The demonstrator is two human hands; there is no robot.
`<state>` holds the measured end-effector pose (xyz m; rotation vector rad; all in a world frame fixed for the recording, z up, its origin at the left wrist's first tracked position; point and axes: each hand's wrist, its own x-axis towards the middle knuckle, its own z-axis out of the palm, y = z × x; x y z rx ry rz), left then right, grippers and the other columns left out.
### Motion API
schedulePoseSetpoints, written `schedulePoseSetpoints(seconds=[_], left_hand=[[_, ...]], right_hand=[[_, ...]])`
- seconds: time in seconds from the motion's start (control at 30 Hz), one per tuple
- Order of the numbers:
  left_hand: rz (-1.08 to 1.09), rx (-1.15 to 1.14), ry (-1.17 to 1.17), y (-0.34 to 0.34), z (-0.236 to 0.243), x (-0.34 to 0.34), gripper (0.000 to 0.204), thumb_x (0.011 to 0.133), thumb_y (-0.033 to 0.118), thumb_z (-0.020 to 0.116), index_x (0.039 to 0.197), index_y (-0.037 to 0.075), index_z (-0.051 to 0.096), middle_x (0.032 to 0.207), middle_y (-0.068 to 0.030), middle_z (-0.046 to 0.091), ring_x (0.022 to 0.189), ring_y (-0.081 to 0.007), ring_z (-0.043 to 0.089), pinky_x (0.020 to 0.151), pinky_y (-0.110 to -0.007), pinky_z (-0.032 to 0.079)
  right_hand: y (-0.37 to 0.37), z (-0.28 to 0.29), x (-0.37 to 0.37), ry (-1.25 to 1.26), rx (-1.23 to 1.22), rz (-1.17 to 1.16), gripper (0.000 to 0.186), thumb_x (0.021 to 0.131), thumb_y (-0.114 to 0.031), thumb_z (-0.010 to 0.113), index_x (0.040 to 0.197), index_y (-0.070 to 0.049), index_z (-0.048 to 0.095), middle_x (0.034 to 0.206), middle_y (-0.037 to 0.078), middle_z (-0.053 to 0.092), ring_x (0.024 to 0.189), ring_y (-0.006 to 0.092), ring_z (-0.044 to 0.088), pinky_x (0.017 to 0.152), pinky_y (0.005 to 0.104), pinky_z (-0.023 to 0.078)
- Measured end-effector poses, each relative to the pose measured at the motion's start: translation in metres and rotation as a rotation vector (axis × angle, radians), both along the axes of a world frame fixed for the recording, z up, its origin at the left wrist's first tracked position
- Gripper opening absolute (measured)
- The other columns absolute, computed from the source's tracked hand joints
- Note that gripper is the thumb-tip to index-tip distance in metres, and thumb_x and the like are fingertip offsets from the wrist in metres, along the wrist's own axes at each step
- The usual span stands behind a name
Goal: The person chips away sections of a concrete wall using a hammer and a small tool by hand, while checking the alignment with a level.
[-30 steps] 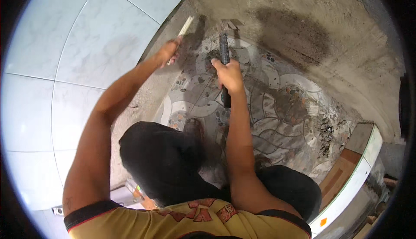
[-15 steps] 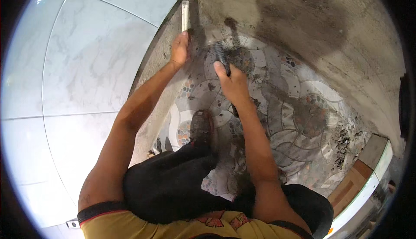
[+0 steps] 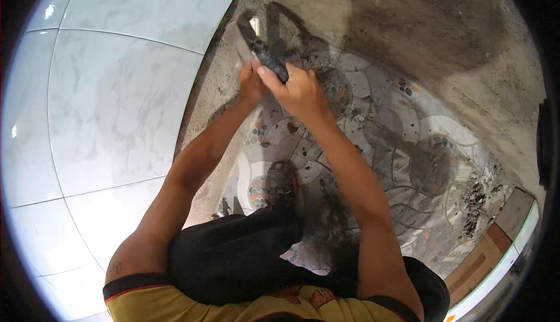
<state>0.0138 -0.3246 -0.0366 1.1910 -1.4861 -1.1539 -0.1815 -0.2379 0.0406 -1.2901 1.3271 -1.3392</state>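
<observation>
My right hand (image 3: 300, 91) is closed around a tool with a thick black ribbed handle (image 3: 271, 65). The far end of this tool is blurred by motion, and I cannot make out its exact kind. Close against it, my left hand (image 3: 251, 83) is raised by the wall, its fingers partly hidden behind the tool and my right thumb. A narrow pale strip (image 3: 255, 25), perhaps a cut piece of tile, shows just above my left hand, partly covered by the tool.
Large glossy white tiles (image 3: 128, 100) lie to the left, beside a rough cement edge. A bare cement wall (image 3: 396, 7) with a damp patch rises on the right. Below is a dirty pebble-patterned floor (image 3: 402, 164), with rubble (image 3: 472, 205) and a brown-and-white strip (image 3: 484, 258) at lower right.
My right hand has moved up and left with the black-handled tool, from over the floor to the left hand. My left hand has shifted slightly right and down.
</observation>
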Motion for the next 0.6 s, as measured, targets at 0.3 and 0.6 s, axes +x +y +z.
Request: schedulePoseSetpoints(seconds=[0.3,0.6], left_hand=[[-0.015,-0.070,-0.122,-0.006,0.017,-0.010,0.033,0.108,0.035,0.047,0.095,0.007,0.057,0.087,0.0019,0.059,0.079,-0.0076,0.054,0.069,-0.027,0.046],[-0.016,-0.092,-0.161,-0.009,0.014,-0.001,0.029,0.108,0.032,0.046,0.114,0.007,0.058,0.093,-0.0019,0.061,0.082,-0.0139,0.058,0.072,-0.031,0.050]], right_hand=[[-0.031,-0.003,0.002,-0.068,0.013,-0.039,0.058,0.088,-0.053,0.068,0.081,0.004,0.066,0.072,0.030,0.065,0.076,0.0486,0.067,0.065,0.0512,0.054],[-0.032,-0.005,-0.001,0.011,0.103,0.004,0.067,0.088,-0.062,0.062,0.092,0.004,0.068,0.080,0.033,0.066,0.081,0.0516,0.067,0.072,0.0517,0.055]])
